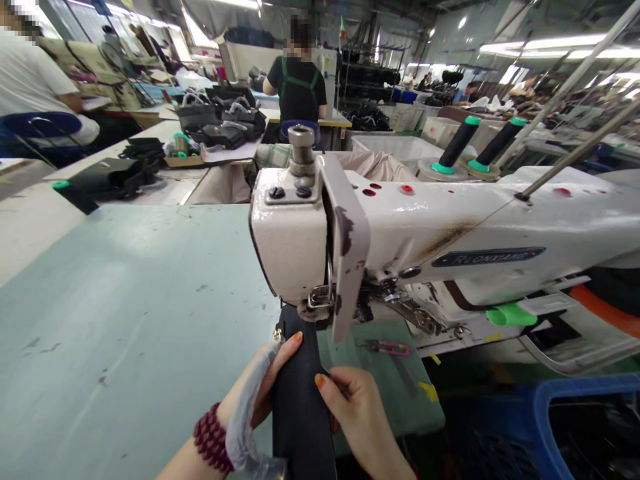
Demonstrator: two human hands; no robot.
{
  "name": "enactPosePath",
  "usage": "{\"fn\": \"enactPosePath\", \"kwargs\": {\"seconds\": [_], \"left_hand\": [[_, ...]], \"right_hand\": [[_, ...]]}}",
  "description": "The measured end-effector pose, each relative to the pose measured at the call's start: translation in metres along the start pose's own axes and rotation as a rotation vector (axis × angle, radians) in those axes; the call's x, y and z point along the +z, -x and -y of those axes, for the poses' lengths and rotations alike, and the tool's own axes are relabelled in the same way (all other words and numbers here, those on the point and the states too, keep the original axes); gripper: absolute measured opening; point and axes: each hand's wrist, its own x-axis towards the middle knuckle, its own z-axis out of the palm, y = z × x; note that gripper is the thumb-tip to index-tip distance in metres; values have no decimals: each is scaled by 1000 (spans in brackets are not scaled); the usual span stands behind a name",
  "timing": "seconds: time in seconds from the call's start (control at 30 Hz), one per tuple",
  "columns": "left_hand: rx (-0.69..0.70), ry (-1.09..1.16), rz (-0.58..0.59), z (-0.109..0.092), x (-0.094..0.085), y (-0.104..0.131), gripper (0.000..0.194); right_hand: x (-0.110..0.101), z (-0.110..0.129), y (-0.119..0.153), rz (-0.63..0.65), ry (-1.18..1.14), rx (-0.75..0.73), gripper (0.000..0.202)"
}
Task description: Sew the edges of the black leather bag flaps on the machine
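A long black piece (300, 400) lies under the head of a white sewing machine (295, 240) and runs toward me. My left hand (270, 373) grips its left side, thumb on top and the other fingers mostly hidden. A plastic-wrapped handle (245, 413) with a gold-coloured fitting lies over my left wrist, beside a dark red bead bracelet (213, 437). At the right edge of the black piece, my right hand (353, 400) is closed on it, thumb on top and fingers curled at the side.
Pink-handled snips (387, 347) lie on the green surface right of the needle area. A blue basket (535, 427) stands at the lower right. Black thread cones (457, 145) stand behind the machine. Black bags (220, 117) sit on a table ahead, near a seated person (299, 87).
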Motion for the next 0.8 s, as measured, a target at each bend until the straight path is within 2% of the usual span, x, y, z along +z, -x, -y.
{"fn": "enactPosePath", "kwargs": {"seconds": [0.27, 0.5, 0.67, 0.8], "left_hand": [[65, -21, 45, -3, -3, -8, 39], [140, -39, -28, -11, -8, -18, 33], [234, -72, 33, -19, -10, -22, 46], [226, -81, 86, -30, -6, -24, 56]], "right_hand": [[1, 10, -7, -6, -7, 9, 56], [0, 17, -21, 6, -42, -4, 52], [-2, 19, -30, -11, 8, -61, 49], [-2, 24, -38, 7, -16, -48, 47]]}}
